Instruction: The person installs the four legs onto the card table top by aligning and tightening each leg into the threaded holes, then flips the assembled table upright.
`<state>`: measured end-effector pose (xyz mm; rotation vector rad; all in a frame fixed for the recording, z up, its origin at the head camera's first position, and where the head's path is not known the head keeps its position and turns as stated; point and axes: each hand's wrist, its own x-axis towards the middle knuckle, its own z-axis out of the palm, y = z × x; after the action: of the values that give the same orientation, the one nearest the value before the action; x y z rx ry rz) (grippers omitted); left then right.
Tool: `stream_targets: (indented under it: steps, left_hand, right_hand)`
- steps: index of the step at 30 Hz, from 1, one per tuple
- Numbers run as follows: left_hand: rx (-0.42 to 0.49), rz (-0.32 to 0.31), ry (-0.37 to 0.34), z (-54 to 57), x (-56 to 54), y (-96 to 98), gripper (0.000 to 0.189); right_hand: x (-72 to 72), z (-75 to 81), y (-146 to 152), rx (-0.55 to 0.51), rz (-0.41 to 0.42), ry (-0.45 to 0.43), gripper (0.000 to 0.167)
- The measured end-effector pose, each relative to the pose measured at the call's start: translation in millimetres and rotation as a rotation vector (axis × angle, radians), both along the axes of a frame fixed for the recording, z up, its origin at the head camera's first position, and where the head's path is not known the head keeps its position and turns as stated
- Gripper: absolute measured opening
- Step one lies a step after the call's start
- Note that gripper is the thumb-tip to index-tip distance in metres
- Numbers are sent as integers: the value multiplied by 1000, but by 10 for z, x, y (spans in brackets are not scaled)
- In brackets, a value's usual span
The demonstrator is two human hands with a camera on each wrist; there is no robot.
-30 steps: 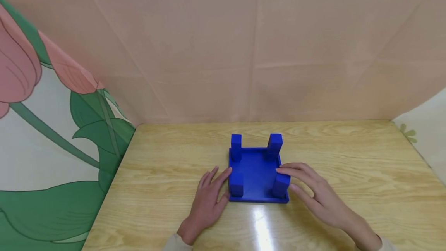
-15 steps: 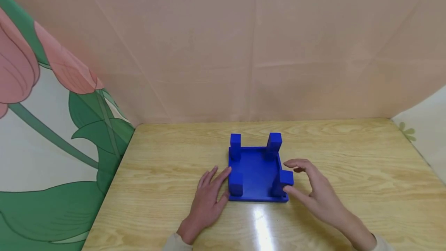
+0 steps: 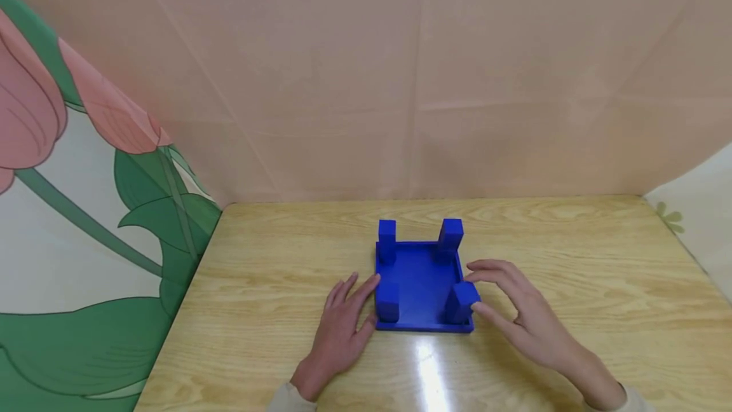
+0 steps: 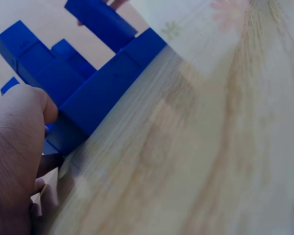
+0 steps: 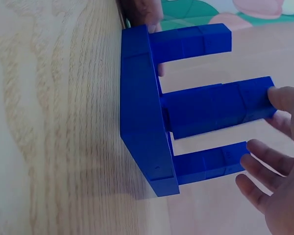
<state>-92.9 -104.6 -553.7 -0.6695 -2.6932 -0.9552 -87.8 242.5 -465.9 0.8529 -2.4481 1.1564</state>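
Note:
A blue square base [image 3: 420, 291] with a low raised rim lies on the table, a blue square post standing at each corner. My right hand [image 3: 534, 323] pinches the top of the near right post [image 3: 459, 304] between thumb and index finger; the other fingers are spread behind it. In the right wrist view this post [image 5: 218, 107] leans slightly, and a narrow gap shows at its foot. My left hand [image 3: 340, 339] rests against the base's left side, thumb and index finger touching it beside the near left post [image 3: 388, 302]. The left thumb [image 4: 46, 105] sits at the base's corner.
The far left post [image 3: 387, 240] and far right post [image 3: 450, 238] stand upright. The wood-grain table [image 3: 274, 259] reaches back to a pinkish cloth wall [image 3: 343, 81]. A cloth with printed flowers [image 3: 143, 227] hangs on the left.
My right fingers have moved from the near right post's top to its right side. The post tipped outward to the right, then came back partway. My left hand has stayed still.

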Motion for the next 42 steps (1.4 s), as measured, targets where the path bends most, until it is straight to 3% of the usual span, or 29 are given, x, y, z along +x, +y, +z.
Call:
stream_targets:
  steps: [6, 14, 18, 24, 31, 36, 42]
  left_hand:
    - [-2, 0, 34, -10, -4, 2, 68]
    - [14, -5, 45, -35, -10, -4, 69]
    - [12, -4, 67, -107, -33, -19, 71]
    - [9, -2, 36, -60, -19, -10, 70]
    - [-2, -4, 98, -75, -15, -8, 68]
    - [4, -3, 69, -77, -14, -12, 69]
    - [25, -4, -9, -24, -2, -7, 69]
  right_hand:
    - [-14, -14, 17, 6, -50, -3, 62]
    - [21, 33, 21, 49, 34, -15, 61]
    - [7, 15, 19, 34, 1, -20, 54]
    - [-10, -13, 5, 2, -64, 9, 55]
    - [21, 10, 17, 36, -3, 10, 62]
    - [32, 9, 29, 91, 11, -26, 61]
    - [3, 9, 16, 27, 12, 6, 58]
